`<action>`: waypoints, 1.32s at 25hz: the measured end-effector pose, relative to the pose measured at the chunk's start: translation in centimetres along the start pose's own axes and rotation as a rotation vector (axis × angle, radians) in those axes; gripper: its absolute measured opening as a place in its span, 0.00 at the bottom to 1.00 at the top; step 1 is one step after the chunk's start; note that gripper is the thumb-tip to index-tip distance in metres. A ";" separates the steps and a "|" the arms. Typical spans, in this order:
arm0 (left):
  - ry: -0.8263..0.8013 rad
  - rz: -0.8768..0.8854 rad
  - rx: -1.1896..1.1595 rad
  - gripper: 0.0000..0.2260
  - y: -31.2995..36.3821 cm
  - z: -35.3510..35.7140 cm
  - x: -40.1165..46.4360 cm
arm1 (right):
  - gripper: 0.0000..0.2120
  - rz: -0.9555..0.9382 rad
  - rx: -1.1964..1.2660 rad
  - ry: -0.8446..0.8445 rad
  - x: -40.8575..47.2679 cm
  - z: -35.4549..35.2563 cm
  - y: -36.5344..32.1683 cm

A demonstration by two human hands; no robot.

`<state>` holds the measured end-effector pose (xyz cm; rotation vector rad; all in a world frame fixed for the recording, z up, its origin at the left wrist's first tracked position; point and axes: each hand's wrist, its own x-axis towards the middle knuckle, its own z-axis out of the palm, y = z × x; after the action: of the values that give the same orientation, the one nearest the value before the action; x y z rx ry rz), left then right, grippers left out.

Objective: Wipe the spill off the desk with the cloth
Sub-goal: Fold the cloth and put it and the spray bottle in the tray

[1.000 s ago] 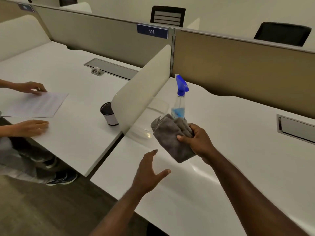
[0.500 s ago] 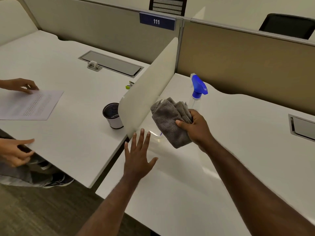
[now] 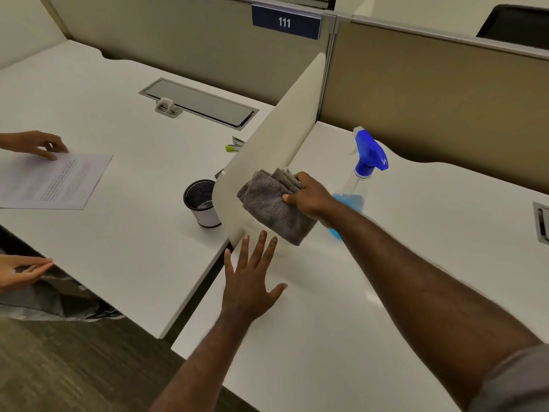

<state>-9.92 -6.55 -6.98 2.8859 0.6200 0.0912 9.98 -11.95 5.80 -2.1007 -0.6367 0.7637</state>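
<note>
Far left: another person's two hands at the neighbouring counter (image 3: 124,233), one (image 3: 38,144) with fingertips on a printed sheet of paper (image 3: 53,181), the other (image 3: 23,270) off the near edge. The print on the sheet is too small to read.

Further back on that counter: a grey cable hatch (image 3: 199,102) with a small white clip-like fitting (image 3: 167,107) at its front edge. A green-and-grey stapler (image 3: 234,144) lies near the divider, partly hidden by it. A dark mesh pen cup (image 3: 202,203) with a white base stands upright just beside the divider's near end.

Centre: a cream divider panel (image 3: 279,138) runs between the two counters. Back partition carries a blue plate (image 3: 286,22) reading "111".

Left hand (image 3: 249,289): released, fingers spread, palm down over the near counter (image 3: 341,337), holding nothing; whether it touches the surface cannot be told.

Right hand (image 3: 312,197): clenched on a bunched grey cloth (image 3: 273,203), held up against the near end of the divider, above the counter. The cloth hangs clear of the surface as far as can be seen.

Spill: a faint glossy patch under and ahead of the cloth may be it; the view is too poor to be sure.

Right of the hand: clear spray bottle (image 3: 361,185) with blue trigger head and blue liquid, upright, partly hidden by the right forearm. No label readable. Far right edge: another hatch (image 3: 542,221).
</note>
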 end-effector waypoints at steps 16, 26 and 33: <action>-0.004 0.006 0.009 0.48 -0.1 0.6 -0.1 | 0.15 0.162 -0.354 -0.269 8.2 3.7 3.1; -0.009 0.016 0.013 0.49 -0.3 0.6 0.0 | 0.28 -0.190 -0.909 -0.011 5.8 7.5 5.9; -0.024 0.004 0.002 0.48 -0.2 0.4 0.1 | 0.32 -0.250 -0.996 0.090 4.2 7.4 5.9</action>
<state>-9.87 -6.38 -7.39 2.8859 0.6100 0.0568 8.73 -8.67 -3.95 -2.8122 -1.3986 0.1869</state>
